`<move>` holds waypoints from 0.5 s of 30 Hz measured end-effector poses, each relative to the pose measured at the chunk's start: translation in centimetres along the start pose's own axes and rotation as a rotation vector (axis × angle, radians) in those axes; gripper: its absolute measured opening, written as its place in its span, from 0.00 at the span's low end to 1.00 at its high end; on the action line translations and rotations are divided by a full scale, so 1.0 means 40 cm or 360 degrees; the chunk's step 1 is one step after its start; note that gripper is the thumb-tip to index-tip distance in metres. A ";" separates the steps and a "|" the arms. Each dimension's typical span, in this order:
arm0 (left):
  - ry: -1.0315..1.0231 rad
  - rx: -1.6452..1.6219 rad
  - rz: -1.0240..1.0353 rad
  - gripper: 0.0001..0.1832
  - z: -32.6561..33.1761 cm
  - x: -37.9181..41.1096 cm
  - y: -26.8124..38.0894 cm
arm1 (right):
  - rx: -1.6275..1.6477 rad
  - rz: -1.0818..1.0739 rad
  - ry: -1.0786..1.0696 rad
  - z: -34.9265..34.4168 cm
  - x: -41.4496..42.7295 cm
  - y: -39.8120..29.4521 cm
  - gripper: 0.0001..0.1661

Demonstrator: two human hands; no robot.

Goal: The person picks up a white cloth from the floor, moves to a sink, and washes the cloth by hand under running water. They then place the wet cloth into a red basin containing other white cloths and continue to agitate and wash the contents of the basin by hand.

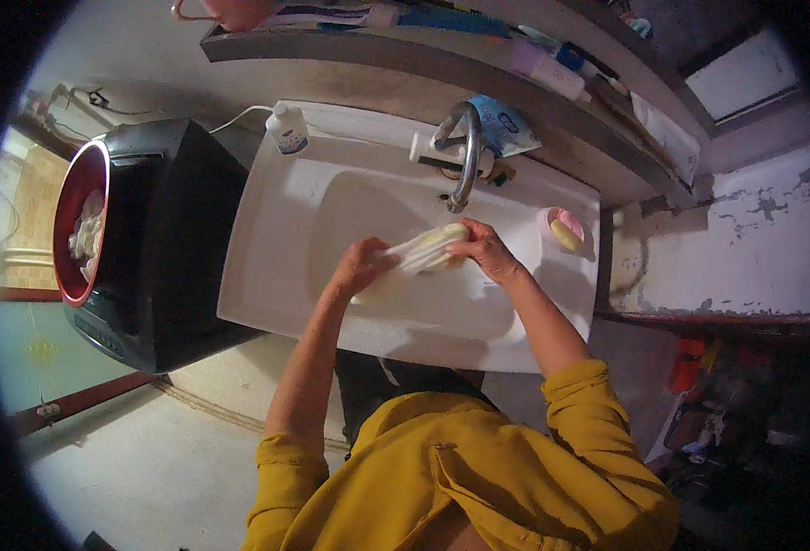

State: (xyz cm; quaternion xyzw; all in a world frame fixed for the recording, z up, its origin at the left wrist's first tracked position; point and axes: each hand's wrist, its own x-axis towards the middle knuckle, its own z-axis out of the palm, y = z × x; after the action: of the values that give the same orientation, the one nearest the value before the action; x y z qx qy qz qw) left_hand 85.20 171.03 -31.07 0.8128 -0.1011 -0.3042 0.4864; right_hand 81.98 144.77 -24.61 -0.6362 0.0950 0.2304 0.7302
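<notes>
A bunched white and pale yellow cloth [424, 251] is stretched between my two hands over the basin of a white sink [267, 262]. My left hand [365, 265] grips its left end, where some fabric hangs down toward the basin. My right hand [484, 249] pinches the other end between thumb and fingers. A curved metal faucet [472, 148] rises behind the cloth, its spout above the basin. Blur hides the finer folds of the cloth.
A white bottle [287, 131] stands at the sink's back left corner. On the right, a pink soap dish [549, 219] holds a yellow soap bar [565, 236]. A blue pouch [505, 127] leans behind the faucet. Left, a red basin [67, 241] with white cloth sits against a black appliance [191, 255].
</notes>
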 end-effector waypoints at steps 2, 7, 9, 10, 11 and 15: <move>0.0019 -0.0425 -0.0082 0.16 -0.001 0.001 -0.025 | 0.0064 0.0008 0.0113 -0.005 -0.017 0.006 0.17; -0.0028 -0.1619 -0.0041 0.20 0.027 0.016 -0.071 | -0.0101 0.0093 0.0034 -0.033 -0.028 0.044 0.18; 0.0003 -0.1996 0.0014 0.21 0.055 0.013 -0.015 | -0.0471 0.0064 -0.0007 -0.024 -0.026 0.051 0.19; 0.0002 -0.2052 -0.0057 0.23 0.064 0.005 0.013 | -0.0541 0.0017 -0.0014 -0.009 -0.021 0.043 0.20; -0.0004 -0.2107 -0.0127 0.24 0.075 -0.001 0.043 | -0.0378 0.0066 0.0013 0.012 -0.018 0.032 0.21; 0.0078 -0.1328 -0.0139 0.30 0.122 -0.003 0.106 | 0.0071 0.0158 -0.0021 0.083 -0.029 -0.030 0.23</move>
State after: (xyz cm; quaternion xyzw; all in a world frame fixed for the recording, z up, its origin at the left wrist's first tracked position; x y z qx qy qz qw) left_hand 82.79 165.37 -29.08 0.5566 0.0769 -0.3198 0.7629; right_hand 81.00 147.63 -22.48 -0.6127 0.1266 0.2684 0.7325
